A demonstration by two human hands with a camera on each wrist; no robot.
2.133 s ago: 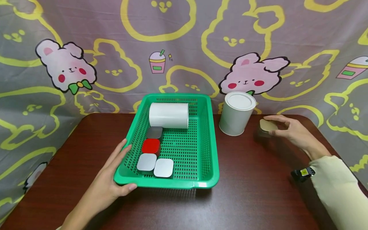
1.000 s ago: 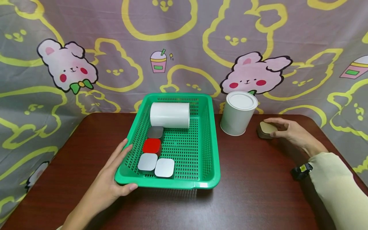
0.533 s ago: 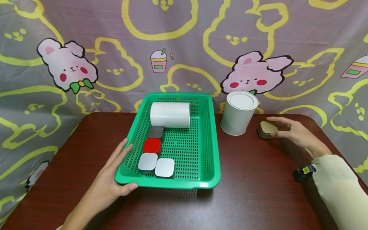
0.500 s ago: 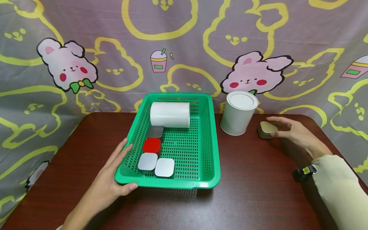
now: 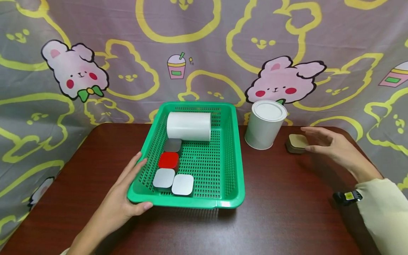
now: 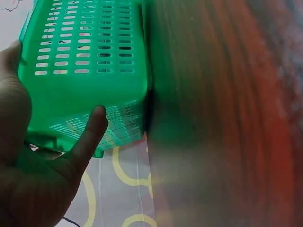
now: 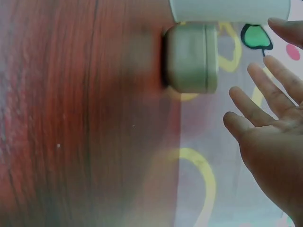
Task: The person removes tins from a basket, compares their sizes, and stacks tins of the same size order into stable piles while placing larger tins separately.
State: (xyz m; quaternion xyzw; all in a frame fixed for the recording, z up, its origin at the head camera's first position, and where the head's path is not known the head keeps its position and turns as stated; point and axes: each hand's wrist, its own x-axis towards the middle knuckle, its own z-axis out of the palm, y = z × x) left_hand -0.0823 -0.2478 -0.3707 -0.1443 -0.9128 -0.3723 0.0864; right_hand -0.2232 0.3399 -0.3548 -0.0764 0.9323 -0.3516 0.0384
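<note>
My left hand (image 5: 122, 198) holds the near left corner of a green plastic basket (image 5: 232, 159), its thumb over the front rim and fingers over the left rim. In the left wrist view, one finger (image 6: 92, 130) lies against the basket's outer wall. A small square gold tin (image 5: 298, 141) stands on the table at the right. Just right of it, my right hand (image 5: 341, 150) is spread, with nothing in its grasp. The right wrist view shows a gap between those fingers (image 7: 253, 109) and the tin.
Inside the basket lie a white cylindrical can (image 5: 188, 126), a dark grey square tin (image 5: 173, 145), a red one (image 5: 168, 160) and two silvery-white ones (image 5: 182, 184). A lidded white can (image 5: 264, 125) stands between basket and gold tin. Behind the table (image 5: 271, 219) hangs a patterned cloth.
My right hand has drawn back to the right from the gold tin, its fingers spreading off it. The tin rests where it was. My left hand has stayed on the basket.
</note>
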